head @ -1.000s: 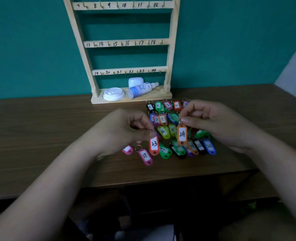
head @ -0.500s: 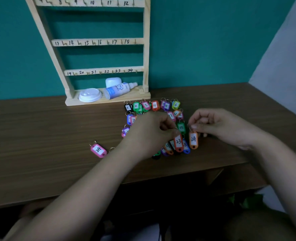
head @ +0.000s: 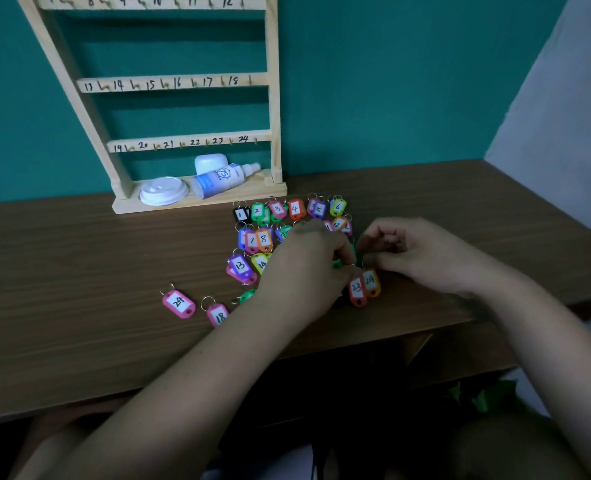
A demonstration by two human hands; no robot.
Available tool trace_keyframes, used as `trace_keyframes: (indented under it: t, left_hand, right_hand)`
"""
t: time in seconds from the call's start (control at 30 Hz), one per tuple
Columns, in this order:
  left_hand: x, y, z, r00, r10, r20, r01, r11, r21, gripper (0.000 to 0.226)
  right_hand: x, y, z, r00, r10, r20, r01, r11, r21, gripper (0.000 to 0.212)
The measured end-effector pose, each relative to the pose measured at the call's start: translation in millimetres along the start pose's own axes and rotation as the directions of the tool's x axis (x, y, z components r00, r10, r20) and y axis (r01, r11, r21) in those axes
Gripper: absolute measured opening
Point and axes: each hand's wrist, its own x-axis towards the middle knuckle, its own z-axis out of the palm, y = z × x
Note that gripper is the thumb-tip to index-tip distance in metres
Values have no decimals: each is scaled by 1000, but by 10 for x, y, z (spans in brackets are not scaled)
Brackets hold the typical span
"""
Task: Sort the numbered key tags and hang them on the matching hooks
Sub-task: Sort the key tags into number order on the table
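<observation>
Left hand [head: 304, 268] pinch on tag 23 [head: 357, 289], right hand [head: 425, 254] pinch on orange tag 24 [head: 371, 282], over brown desk [head: 79, 271], teal wall [head: 391, 81] behind.

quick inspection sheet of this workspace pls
surface: brown wooden table, tags spread on it
job's things: key rack, visible hooks bare; tag pile; pink 24 tag and pink 18 tag lie apart at left
clutter: white lid, spray bottle, white case on rack base
grippers: left hand pinches orange 23 tag; right hand pinches orange 24 tag
cables: nothing seen
surroundings: teal wall
</observation>
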Motion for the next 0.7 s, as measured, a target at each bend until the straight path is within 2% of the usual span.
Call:
trace_keyframes:
  t: [0.17, 0.3, 0.53, 0.7]
  left_hand:
    - [-19, -30, -61, 999, 36, 21, -36, 999, 24, 24]
    - [-52, -205, -296, 1000, -15, 12, 16, 999, -37, 13]
    - [-139, -679, -806, 991, -133, 0, 133, 991, -15, 10]
    - [-260, -952, -1079, 973, -228, 34, 228, 973, -18, 8]
  right_hand:
    - [6, -58, 34, 998, -25, -58, 18, 992, -128, 19]
    - [-6, -251, 139, 985, -96, -144, 75, 987, -144, 15]
    - [71, -649, 579, 969, -245, -29, 236, 957, -170, 8]
    - [197, -874, 921, 946, -325, 25, 318, 904, -287, 4]
